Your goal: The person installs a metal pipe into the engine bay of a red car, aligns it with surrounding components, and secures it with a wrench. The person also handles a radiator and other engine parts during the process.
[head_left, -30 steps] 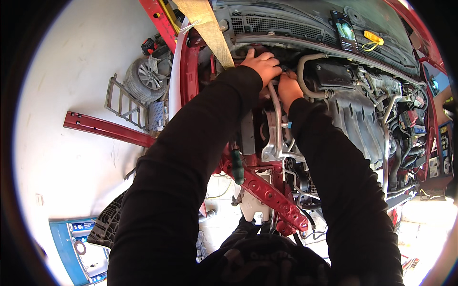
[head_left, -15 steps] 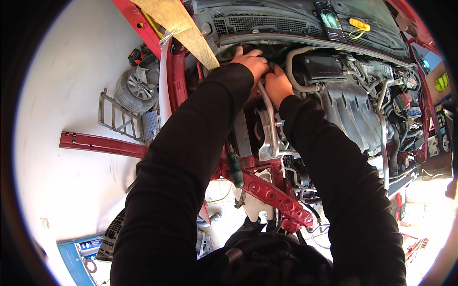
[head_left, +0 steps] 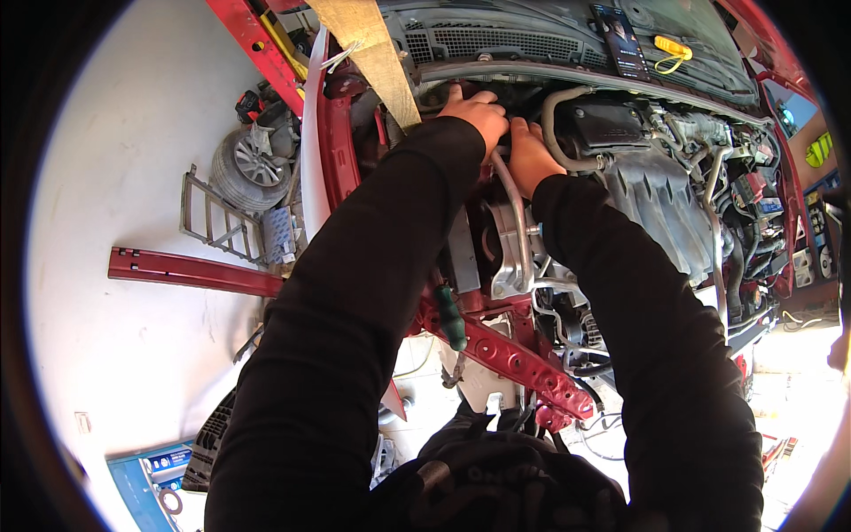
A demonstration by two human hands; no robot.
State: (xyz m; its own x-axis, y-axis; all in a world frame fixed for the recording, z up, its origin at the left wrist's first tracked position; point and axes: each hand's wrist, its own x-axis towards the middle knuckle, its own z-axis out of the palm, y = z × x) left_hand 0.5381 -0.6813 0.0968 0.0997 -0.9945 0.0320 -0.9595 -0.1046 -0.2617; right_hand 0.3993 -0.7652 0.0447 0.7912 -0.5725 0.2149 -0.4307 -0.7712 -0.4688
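Note:
Both my arms reach deep into the engine bay of a red car. My left hand [head_left: 479, 117] is at the back, its fingers bent down into a dark gap. Close beside it, my right hand [head_left: 534, 160] has its fingers pressed together, reaching into the same gap. Whatever the fingertips grip is hidden. A bent metal pipe [head_left: 517, 213] runs toward me from below the hands. A grey-brown rubber hose [head_left: 550, 129] curves just right of my right hand, beside the engine with its black cover [head_left: 612, 124].
A wooden plank [head_left: 377, 58] slants down left of my left hand. A green-handled tool [head_left: 450, 317] stands by the red front beam [head_left: 519, 365]. On the windshield base lie a phone [head_left: 620, 43] and a yellow object with a loop [head_left: 673, 49]. A wheel [head_left: 253, 168] leans by the wall.
The view has shifted slightly, so the car sits a little farther right. My right hand's fingers look straighter than before; both hands stay at the same gap.

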